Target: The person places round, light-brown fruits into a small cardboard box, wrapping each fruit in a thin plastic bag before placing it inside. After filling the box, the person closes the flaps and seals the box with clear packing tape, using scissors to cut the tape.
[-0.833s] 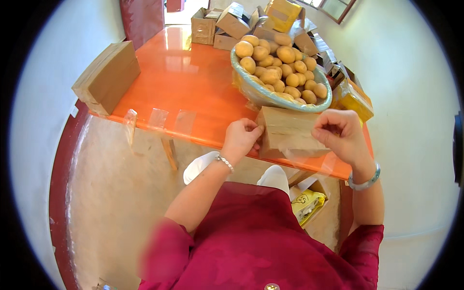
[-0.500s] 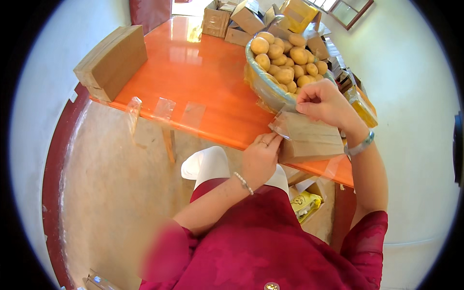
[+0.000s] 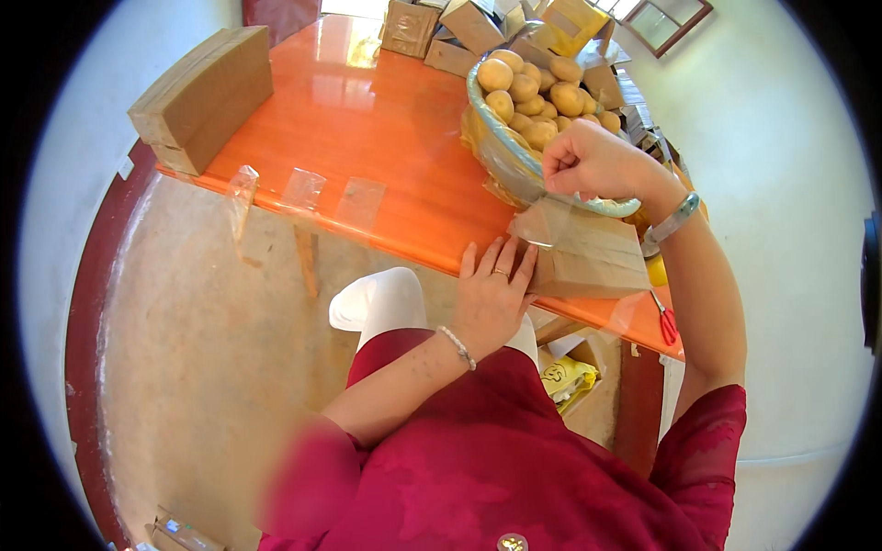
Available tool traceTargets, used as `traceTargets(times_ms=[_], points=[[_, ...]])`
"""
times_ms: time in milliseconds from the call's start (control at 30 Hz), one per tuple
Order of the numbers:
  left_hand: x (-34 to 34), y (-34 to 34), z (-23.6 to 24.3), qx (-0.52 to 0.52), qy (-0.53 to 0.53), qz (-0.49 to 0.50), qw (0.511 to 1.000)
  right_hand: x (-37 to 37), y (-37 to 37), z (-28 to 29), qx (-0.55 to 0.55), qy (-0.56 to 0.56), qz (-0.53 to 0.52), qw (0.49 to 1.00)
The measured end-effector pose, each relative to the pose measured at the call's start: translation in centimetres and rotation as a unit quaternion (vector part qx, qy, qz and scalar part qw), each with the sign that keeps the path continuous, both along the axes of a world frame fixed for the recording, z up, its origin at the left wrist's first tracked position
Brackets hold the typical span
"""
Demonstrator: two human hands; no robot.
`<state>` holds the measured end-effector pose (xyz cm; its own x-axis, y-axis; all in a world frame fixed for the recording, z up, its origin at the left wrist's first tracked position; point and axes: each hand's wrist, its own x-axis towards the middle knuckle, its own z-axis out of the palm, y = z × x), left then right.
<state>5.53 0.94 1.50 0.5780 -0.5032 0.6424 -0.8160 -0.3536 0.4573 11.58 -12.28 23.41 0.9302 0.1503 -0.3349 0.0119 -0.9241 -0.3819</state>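
A small brown cardboard box (image 3: 593, 262) lies at the table's front edge. Against its left end rests my left hand (image 3: 491, 289), fingers stretched out and apart. Over the box's top left part runs a strip of clear tape (image 3: 551, 223), rising toward my right hand (image 3: 597, 165). That hand is held above the box with its fingers pinched, and the strip seems to end in them. Just behind is a light blue basin (image 3: 501, 147) lined with plastic and heaped with round, yellowish-brown potato-like produce (image 3: 524, 89).
Pieces of clear tape (image 3: 303, 188) hang from the orange table's (image 3: 386, 165) front edge. A long cardboard box (image 3: 207, 101) stands at the left end. Red-handled scissors (image 3: 667, 323) lie right of the small box. Several cartons (image 3: 411, 28) are piled at the back.
My left hand's fingers have spread out from the box's end. My right hand has shifted slightly left, still pinched. The scissors have come into view beside the box.
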Motion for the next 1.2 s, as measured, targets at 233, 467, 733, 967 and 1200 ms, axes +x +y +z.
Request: traceTargets(times_ms=[233,467,733,967,1200], points=[[0.1,0.1,0.3,0.057,0.005,0.016,0.998,3.0,-0.3,-1.9,-0.040,0.067,0.031,0.996],[0.5,0.6,0.5,0.090,-0.004,0.024,0.996,3.3,0.6,-2.3,-0.078,0.102,0.036,0.991],[1.1,2.5,0.2,-0.052,0.042,0.010,0.998,2.1,0.8,-2.1,-0.018,0.060,0.023,0.998],[6.3,5.1,3.5,-0.268,0.486,-0.085,0.828,-3.1,-1.1,1.0,0.238,-0.033,0.012,0.971],[8.9,-1.2,5.8,-0.097,0.567,-0.208,0.791,-12.8,-2.4,-2.7,0.410,-0.110,-0.133,0.896]])
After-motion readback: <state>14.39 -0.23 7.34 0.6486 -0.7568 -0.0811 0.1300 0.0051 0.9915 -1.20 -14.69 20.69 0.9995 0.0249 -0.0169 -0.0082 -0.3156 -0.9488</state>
